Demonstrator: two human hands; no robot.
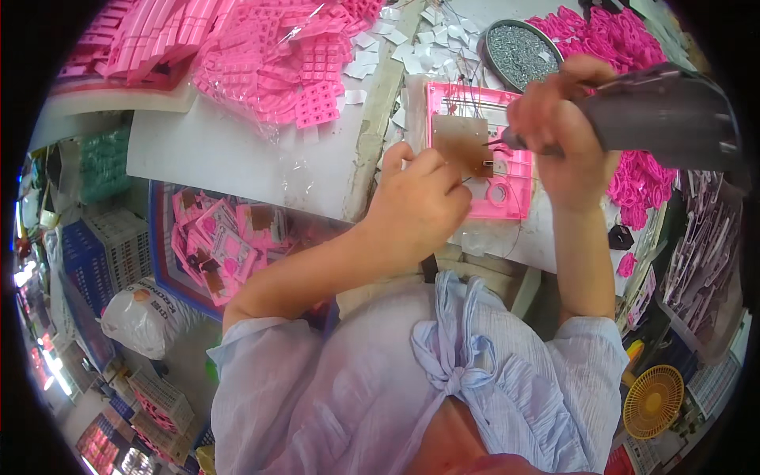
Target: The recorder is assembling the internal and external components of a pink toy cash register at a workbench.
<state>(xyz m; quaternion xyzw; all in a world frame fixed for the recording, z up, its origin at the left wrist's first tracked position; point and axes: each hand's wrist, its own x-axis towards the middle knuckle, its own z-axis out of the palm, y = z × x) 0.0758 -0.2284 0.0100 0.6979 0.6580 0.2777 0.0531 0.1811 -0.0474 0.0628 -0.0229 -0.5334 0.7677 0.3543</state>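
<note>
My right hand is wrapped round a dark grey electric screwdriver, held nearly level with its bit pointing left. Below the bit lies an open pink plastic casing on the worktable. A brown circuit board sits in the casing, partly blurred, with thin wires at its far end. At the board's near left edge is my left hand, fingers curled into a pinch. Whatever that pinch holds is hidden or too small to name.
A round tin of small metal screws stands behind the casing, among white paper pieces. Pink strap-like parts pile up at far right. Bagged pink keypads lie far left. A blue crate with pink assemblies is below left.
</note>
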